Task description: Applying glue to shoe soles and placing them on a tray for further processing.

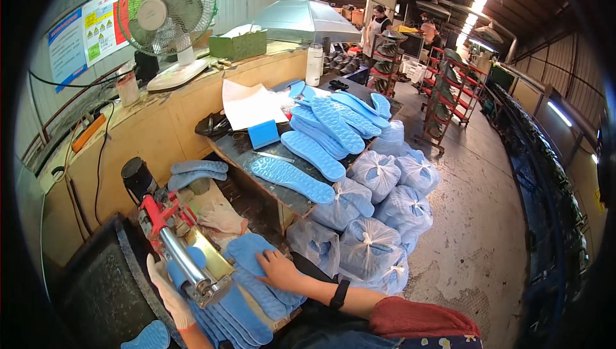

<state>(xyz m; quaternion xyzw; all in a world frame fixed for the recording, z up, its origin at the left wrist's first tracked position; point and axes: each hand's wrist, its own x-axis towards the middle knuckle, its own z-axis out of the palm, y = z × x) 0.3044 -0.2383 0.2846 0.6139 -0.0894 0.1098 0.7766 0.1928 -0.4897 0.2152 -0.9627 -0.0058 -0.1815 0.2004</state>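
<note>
My left hand (168, 291), in a pale work glove, is closed along the edge of a blue insole (176, 273) beside the machine's metal roller; part of its fingers is hidden. The small red machine (160, 217) has a shiny cylinder and a brass-coloured plate. My right hand (280, 271), bare with a black wristband, lies with fingers spread on another blue insole (250, 251). Under it are more insoles. Closer to me, a row of overlapping blue insoles (231, 317) lies below the roller.
A dark side table (282, 203) holds piled blue insoles (330, 121). Knotted clear bags (369, 246) of blue pieces are heaped on the floor beside it. A glove (218, 211) lies behind the machine. A fan (160, 12) stands on the ledge. Red racks (446, 86) and people are farther back.
</note>
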